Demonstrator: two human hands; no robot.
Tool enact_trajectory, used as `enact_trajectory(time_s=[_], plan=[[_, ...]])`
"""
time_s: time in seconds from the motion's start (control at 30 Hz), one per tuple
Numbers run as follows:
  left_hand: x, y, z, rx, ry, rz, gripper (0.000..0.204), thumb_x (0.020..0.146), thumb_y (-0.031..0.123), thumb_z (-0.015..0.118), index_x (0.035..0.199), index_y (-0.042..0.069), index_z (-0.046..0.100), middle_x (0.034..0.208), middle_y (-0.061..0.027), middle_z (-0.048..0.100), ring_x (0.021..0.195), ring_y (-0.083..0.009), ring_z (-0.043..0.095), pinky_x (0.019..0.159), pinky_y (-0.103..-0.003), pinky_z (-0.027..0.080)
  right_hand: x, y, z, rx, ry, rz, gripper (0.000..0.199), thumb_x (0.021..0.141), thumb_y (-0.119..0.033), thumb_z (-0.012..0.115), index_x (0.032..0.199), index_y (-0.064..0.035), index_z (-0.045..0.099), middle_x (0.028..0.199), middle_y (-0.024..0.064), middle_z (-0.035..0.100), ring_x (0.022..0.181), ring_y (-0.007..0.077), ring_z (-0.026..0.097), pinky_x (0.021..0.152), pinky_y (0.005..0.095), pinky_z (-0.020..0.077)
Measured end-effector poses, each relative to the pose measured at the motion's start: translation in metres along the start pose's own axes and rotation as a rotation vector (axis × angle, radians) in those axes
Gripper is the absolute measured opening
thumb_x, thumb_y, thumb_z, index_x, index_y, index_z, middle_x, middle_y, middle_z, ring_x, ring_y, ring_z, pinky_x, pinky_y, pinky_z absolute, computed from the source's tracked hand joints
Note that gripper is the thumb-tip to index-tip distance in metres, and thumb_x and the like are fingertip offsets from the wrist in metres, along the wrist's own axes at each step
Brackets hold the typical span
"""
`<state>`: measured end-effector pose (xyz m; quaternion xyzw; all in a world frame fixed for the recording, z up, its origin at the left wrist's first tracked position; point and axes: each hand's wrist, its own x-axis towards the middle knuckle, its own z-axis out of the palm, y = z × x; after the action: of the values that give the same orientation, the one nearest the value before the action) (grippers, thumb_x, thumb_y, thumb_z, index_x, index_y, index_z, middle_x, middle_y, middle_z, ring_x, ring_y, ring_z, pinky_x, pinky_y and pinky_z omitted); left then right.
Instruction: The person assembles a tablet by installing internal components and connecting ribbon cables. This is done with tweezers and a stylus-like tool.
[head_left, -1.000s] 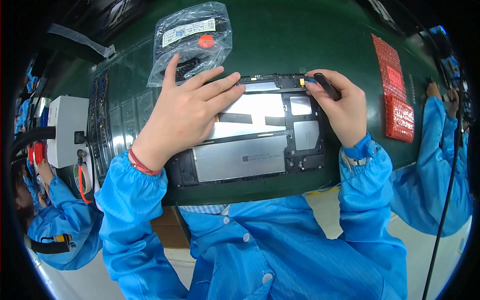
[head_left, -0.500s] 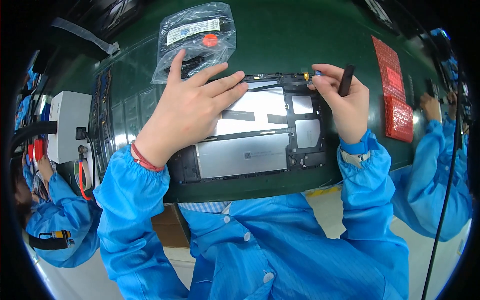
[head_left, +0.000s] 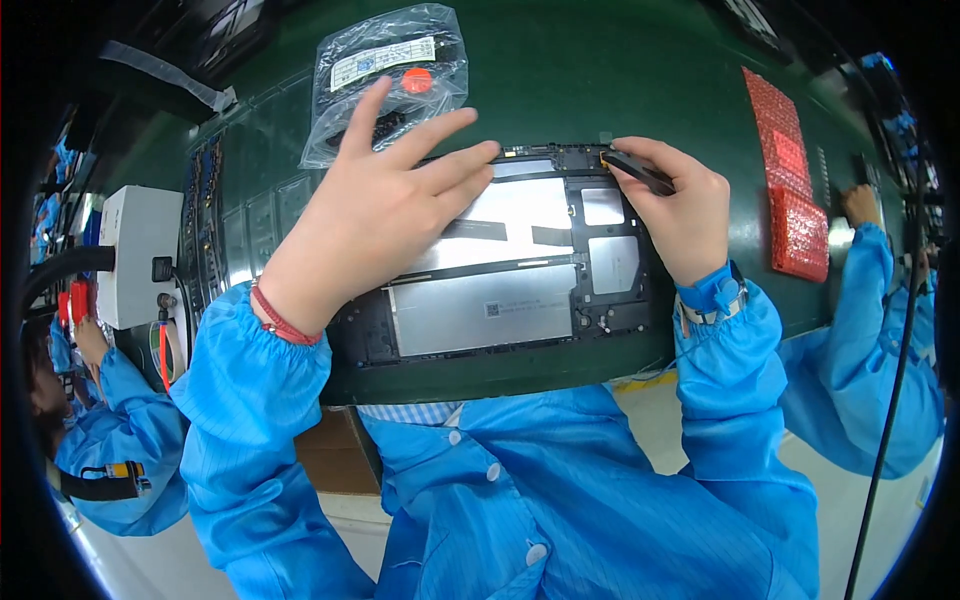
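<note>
Opened tablet chassis (head_left: 500, 290) lies on green mat (head_left: 600, 80). Left hand (head_left: 375, 215) pressed flat, open, on its upper left; right hand (head_left: 680, 215) grips black tool (head_left: 638, 172) at its top edge. Recommend steady pressure, shallow tool angle.

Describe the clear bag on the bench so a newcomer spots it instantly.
On the green bench, look past the open tablet chassis under the left hand. The clear plastic bag lies just beyond its fingertips; unlike the red bubble-wrap strips to the right, it is transparent with a white label and a red dot.
</note>
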<state>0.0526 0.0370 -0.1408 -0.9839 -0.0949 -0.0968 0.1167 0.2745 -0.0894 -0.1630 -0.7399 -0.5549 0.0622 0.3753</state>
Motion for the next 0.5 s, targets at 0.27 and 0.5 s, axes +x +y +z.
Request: enact_trajectory(time_s=[0.27, 0.5], plan=[[0.019, 0.008, -0.01, 0.074, -0.088, 0.24, 0.023, 0.067, 0.007, 0.066, 0.088, 0.015, 0.071, 0.107, 0.0067, 0.059, 0.111, -0.0121, 0.049, 0.108, -0.055, 0.016, -0.003, -0.003, -0.001, -0.064, -0.007, 0.003, 0.024, 0.072, -0.003, 0.066, 0.096, -0.003, 0.065, 0.082, 0.0122, 0.066, 0.075, 0.0188, 0.065, 0.067, 0.0256, 0.0501], [0.044, 0.01, -0.024, 0.06, -0.108, 0.284, 0.018, 0.067, 0.006, 0.066, 0.081, 0.015, 0.072, 0.097, 0.0026, 0.065, 0.104, -0.0143, 0.055, 0.108, -0.053, 0.018, -0.001, 0.0, -0.003, -0.046, -0.012, -0.012, 0.025, 0.071, -0.004, 0.066, 0.096, -0.006, 0.066, 0.083, 0.0115, 0.066, 0.076, 0.0217, 0.065, 0.067, 0.0284, 0.0508]])
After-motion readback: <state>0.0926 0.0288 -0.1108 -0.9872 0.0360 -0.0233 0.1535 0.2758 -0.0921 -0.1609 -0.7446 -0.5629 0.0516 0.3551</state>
